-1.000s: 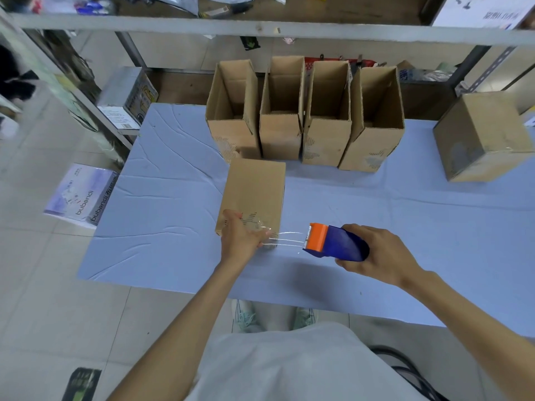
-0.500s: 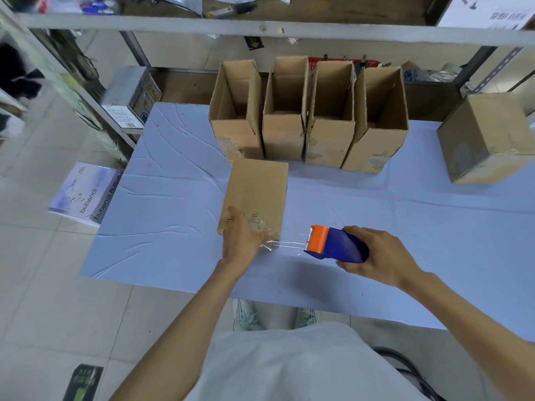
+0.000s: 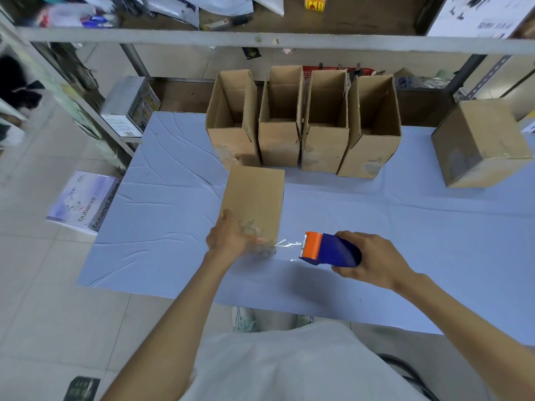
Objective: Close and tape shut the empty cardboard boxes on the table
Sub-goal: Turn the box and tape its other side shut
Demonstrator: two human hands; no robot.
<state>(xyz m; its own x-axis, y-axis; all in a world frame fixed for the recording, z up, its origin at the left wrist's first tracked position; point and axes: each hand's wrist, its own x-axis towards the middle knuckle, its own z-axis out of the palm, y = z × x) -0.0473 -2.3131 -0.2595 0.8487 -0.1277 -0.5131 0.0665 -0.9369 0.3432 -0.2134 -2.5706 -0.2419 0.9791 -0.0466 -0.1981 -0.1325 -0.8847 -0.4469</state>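
A closed cardboard box (image 3: pixel 254 198) lies on its side on the blue table (image 3: pixel 434 256). My left hand (image 3: pixel 228 237) presses flat against its near end, over clear tape stuck there. My right hand (image 3: pixel 373 260) grips a blue tape dispenser (image 3: pixel 333 250) with an orange cutter head, just right of the box. A strip of clear tape (image 3: pixel 286 243) runs from the dispenser to the box's near corner. Several open empty boxes (image 3: pixel 301 123) stand upright in a row behind it.
A closed box (image 3: pixel 480 140) sits at the table's far right. A metal shelf rail (image 3: pixel 260 40) crosses above the back of the table. On the floor at left lies a purple-white package (image 3: pixel 81 202); a printed carton (image 3: pixel 130 107) rests on a low shelf.
My left hand has opened flatter against the box's near end. The dispenser and my right hand have stayed almost in place, with the tape still stretched between them.
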